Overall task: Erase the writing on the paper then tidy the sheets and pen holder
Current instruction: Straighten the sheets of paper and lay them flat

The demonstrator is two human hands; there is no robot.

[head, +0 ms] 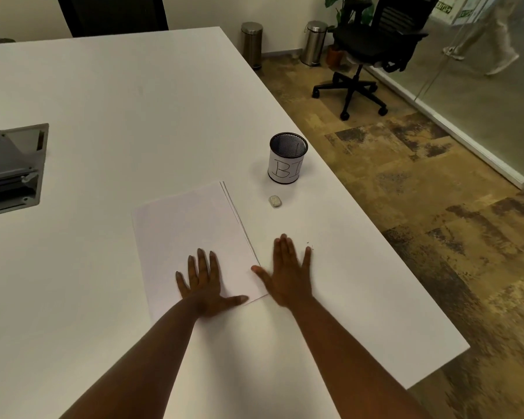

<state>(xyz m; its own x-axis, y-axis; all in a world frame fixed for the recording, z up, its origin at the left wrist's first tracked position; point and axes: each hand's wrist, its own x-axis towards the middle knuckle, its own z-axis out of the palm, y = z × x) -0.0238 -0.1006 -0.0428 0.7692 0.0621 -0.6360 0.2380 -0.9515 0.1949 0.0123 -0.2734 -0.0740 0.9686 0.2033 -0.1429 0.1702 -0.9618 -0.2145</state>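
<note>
A person's left hand (206, 282) lies flat, fingers spread, on the near end of a stack of white sheets (191, 234) on a white table (133, 101). The right hand (288, 273) rests open on the tabletop just beside the stack, its thumb touching the stack's right edge. A small eraser (275, 201) sits near the sheets' far right corner. Beyond it stands a black mesh pen holder (287, 157), wrapped in paper lettered "BI". An open cable hatch (11, 167) is set into the table at left. An office chair (372, 52) and two steel bins (251, 43) stand on the floor beyond.
</note>
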